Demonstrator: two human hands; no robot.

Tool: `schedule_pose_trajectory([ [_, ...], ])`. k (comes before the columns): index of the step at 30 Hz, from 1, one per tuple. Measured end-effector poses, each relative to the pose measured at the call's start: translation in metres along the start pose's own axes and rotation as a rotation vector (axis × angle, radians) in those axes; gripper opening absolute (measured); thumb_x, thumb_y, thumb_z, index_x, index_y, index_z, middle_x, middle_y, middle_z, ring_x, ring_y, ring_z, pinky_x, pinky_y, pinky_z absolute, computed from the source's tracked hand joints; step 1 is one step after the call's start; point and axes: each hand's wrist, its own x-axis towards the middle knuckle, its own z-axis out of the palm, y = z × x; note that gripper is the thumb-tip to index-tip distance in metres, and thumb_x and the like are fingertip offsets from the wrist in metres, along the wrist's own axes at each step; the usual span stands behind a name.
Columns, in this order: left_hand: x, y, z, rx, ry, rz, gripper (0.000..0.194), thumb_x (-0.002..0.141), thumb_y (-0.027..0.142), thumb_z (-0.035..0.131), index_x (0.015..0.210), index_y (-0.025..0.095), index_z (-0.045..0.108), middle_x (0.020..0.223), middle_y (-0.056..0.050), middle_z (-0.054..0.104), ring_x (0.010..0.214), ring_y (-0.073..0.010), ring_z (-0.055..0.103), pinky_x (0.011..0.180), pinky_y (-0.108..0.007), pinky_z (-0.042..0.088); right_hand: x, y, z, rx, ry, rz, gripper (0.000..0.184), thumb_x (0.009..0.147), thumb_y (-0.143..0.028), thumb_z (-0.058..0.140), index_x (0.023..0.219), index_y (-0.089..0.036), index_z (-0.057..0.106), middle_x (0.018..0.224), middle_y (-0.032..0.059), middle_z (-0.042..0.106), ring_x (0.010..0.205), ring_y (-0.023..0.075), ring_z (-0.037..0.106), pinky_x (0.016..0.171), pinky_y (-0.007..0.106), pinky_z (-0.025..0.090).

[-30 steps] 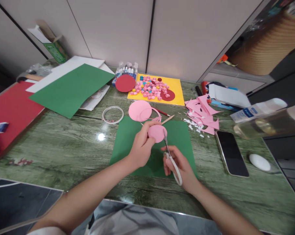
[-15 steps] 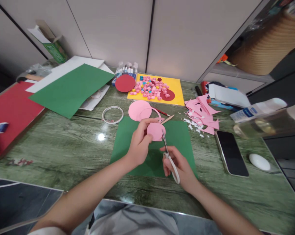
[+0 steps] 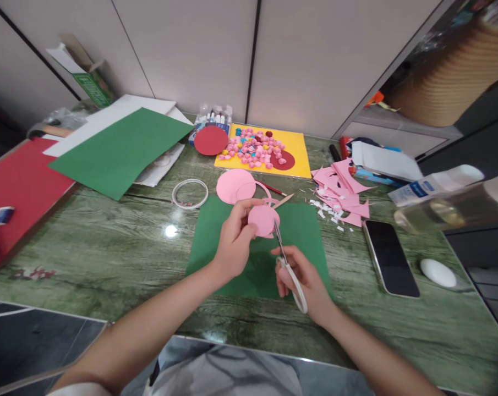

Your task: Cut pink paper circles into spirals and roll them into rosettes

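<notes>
Between thumb and fingers, my left hand (image 3: 235, 242) pinches a small pink paper circle (image 3: 262, 221) above a green sheet (image 3: 209, 247). White-handled scissors (image 3: 292, 278) sit in my right hand (image 3: 304, 278), fingers wrapped through the loops. Their blades reach up to the circle's right edge, and a pink sliver shows just below it. Behind my left hand lie larger pink paper circles (image 3: 235, 185) and thin pink paper rings, next to a red pencil (image 3: 273, 188).
A roll of tape (image 3: 190, 194) lies left of the green sheet. Pink balls (image 3: 252, 148) cover a yellow sheet (image 3: 300, 148) at the back. Pink scraps (image 3: 341, 190), a phone (image 3: 391, 258) and a white mouse (image 3: 438, 273) are on the right. Red card (image 3: 21, 181) lies far left.
The scissors and my right hand have shifted very slightly, with the handle a little lower and to the right. My left hand and the pink circle are almost still.
</notes>
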Motion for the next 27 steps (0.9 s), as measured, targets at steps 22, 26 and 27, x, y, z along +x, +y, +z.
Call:
schedule_pose_trajectory([
  [22, 0.0008, 0.0031, -0.0005, 0.042, -0.032, 0.043, 0.037, 0.071, 0.008, 0.039, 0.104, 0.020, 0.052, 0.075, 0.001, 0.054, 0.064, -0.0114, 0.047, 0.059, -0.023, 0.038, -0.0001, -0.0018, 0.0001, -0.008, 0.004, 0.025, 0.027, 0.086, -0.040, 0.048, 0.106, -0.021, 0.046, 0.058, -0.0064, 0.046, 0.045, 0.0079, 0.046, 0.045, 0.021, 0.036],
  [26, 0.0036, 0.0024, -0.0032, 0.051, 0.002, 0.066, 0.037, 0.069, 0.007, 0.040, 0.102, 0.020, 0.054, 0.067, 0.003, 0.044, 0.060, -0.0103, 0.042, 0.056, -0.022, 0.036, 0.0002, -0.0024, 0.0003, -0.024, -0.012, 0.031, 0.026, 0.086, -0.037, 0.048, 0.106, -0.021, 0.046, 0.057, -0.0068, 0.046, 0.045, 0.0072, 0.046, 0.045, 0.020, 0.036],
  [27, 0.0046, 0.0015, -0.0036, 0.057, 0.008, 0.068, 0.037, 0.069, 0.007, 0.040, 0.102, 0.020, 0.054, 0.067, 0.003, 0.043, 0.060, -0.0103, 0.041, 0.056, -0.022, 0.035, 0.0004, -0.0024, 0.0003, -0.030, -0.014, 0.036, 0.025, 0.086, -0.037, 0.048, 0.106, -0.021, 0.046, 0.057, -0.0068, 0.046, 0.045, 0.0072, 0.046, 0.046, 0.020, 0.036],
])
